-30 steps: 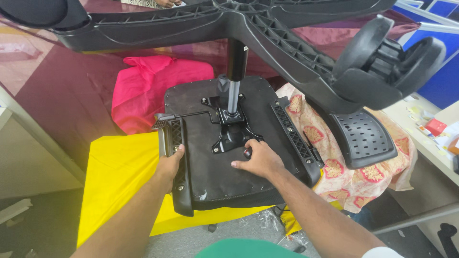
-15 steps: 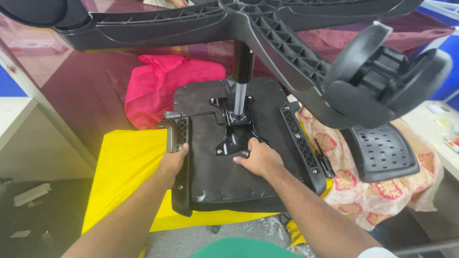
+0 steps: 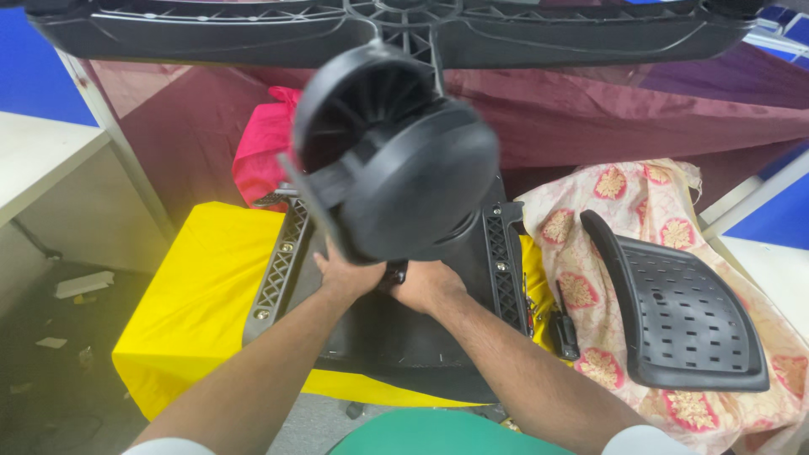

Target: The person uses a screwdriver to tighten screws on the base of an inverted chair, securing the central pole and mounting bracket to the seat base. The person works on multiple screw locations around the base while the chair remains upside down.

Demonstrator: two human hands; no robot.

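- The upturned chair seat (image 3: 404, 337) lies underside up on the yellow cloth (image 3: 202, 286), near that cloth's right edge, with the chair's star base (image 3: 404, 34) raised above it and spanning the top of the view.
- A caster wheel (image 3: 392, 164) on one leg of the base hangs close to the camera and hides the middle of the seat, where both hands meet.
- The left hand (image 3: 345, 274) rests on the seat just under the wheel; its fingers are hidden behind the wheel, so I cannot tell whether they grip or lie flat.
- The right hand (image 3: 430, 286) sits touching the left, curled over a small dark part at the seat's centre; what exactly it pinches I cannot tell.
- The step in hand looks like work on the mechanism under the seat, around the central column, with both hands close together at the joint.
- A next move there would seem to call for a firm two-handed hold and care that the raised base does not tip sideways.
- A black perforated armrest pad (image 3: 683, 324) lies on a patterned cream cloth (image 3: 640, 211) to the right, apart from the seat.
- A pink cloth (image 3: 261, 152) shows behind the yellow one, and a maroon cloth (image 3: 607, 109) drapes the back.
- A white desk (image 3: 42, 160) stands at the left, with scraps on the dark floor (image 3: 50, 354) below it; blue walls show at both sides.
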